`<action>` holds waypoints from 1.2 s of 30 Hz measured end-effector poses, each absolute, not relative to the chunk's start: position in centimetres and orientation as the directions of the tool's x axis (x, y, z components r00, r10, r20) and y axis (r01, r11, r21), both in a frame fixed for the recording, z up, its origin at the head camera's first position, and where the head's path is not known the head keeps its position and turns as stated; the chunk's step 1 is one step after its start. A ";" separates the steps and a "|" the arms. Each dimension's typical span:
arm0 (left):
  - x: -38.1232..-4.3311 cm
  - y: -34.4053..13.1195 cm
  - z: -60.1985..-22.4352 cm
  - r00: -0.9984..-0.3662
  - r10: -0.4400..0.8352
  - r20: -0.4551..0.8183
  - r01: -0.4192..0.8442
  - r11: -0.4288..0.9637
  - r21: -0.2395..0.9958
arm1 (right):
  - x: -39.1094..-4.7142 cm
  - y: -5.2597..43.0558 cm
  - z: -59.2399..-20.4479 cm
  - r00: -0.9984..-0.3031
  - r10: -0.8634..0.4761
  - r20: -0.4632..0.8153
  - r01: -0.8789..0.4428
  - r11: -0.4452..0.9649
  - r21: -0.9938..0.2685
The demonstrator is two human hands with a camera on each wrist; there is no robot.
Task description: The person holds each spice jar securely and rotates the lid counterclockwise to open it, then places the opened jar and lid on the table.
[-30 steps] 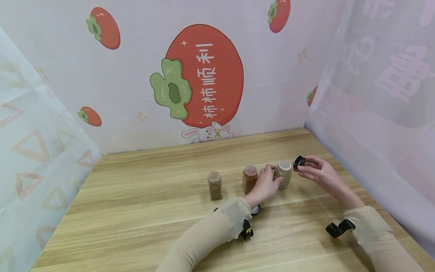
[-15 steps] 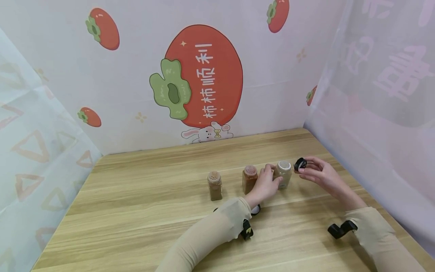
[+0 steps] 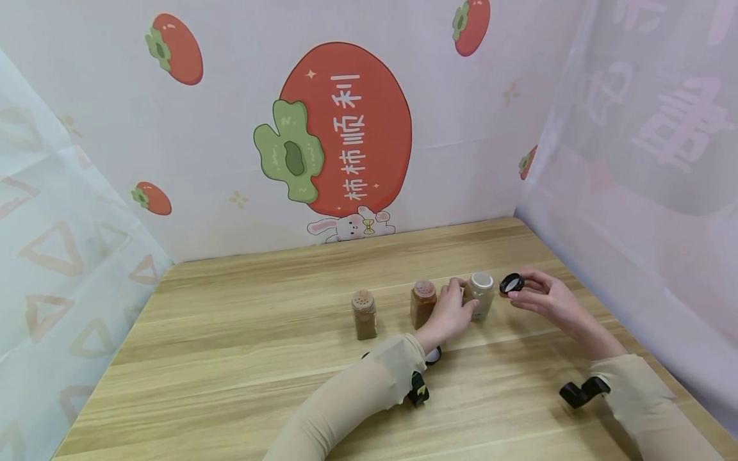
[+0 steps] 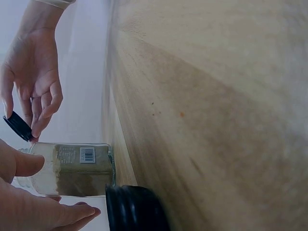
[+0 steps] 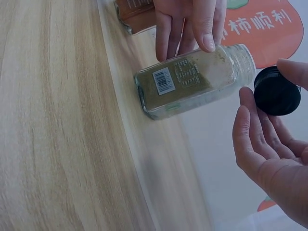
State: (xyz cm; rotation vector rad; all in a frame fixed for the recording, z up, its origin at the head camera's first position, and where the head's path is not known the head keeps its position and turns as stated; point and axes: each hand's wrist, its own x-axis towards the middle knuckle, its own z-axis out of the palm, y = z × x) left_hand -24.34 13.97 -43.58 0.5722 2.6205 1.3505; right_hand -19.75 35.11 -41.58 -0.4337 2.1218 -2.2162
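Note:
My left hand (image 3: pixel 451 312) holds a clear glass spice jar (image 3: pixel 483 302) by its side, thumb and fingers on opposite faces. Greenish-brown powder fills much of the jar, and a barcode label shows in the right wrist view. The jar stands upright on the table with its mouth uncovered. Just right of the mouth, my right hand (image 3: pixel 544 298) pinches a round black cap (image 3: pixel 511 283) between thumb and fingertips. The cap is tilted, its pale inside facing the head camera, and it is apart from the jar (image 5: pixel 192 82).
Left of my left hand stands a jar of reddish-brown powder (image 3: pixel 423 306) with a perforated top. Further left is a jar of brown powder (image 3: pixel 364 317), also with a perforated top. A black cap (image 3: pixel 433 356) lies on the wooden table (image 3: pixel 242 333), partly behind my left sleeve.
My right hand has shifted slightly right and down, turning the black cap so that its inside shows more. The left hand and the jar stay in place.

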 end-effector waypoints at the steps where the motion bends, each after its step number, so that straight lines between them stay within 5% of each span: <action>1: -24.3 14.0 -43.6 -0.918 0.393 0.050 0.270 0.527 0.806 | -19.7 35.1 -41.6 -0.961 -0.222 0.164 -0.156 -0.053 -0.986; 24: -24.4 13.9 -43.6 -0.919 0.390 0.050 0.268 0.529 0.805 | -20.0 35.7 -42.5 -0.984 -0.176 0.020 -0.099 0.451 -0.887; 36: -24.5 14.1 -43.6 -0.920 0.386 0.064 0.278 0.530 0.801 | -20.1 35.6 -42.8 -0.969 -0.243 0.031 -0.147 0.476 -0.867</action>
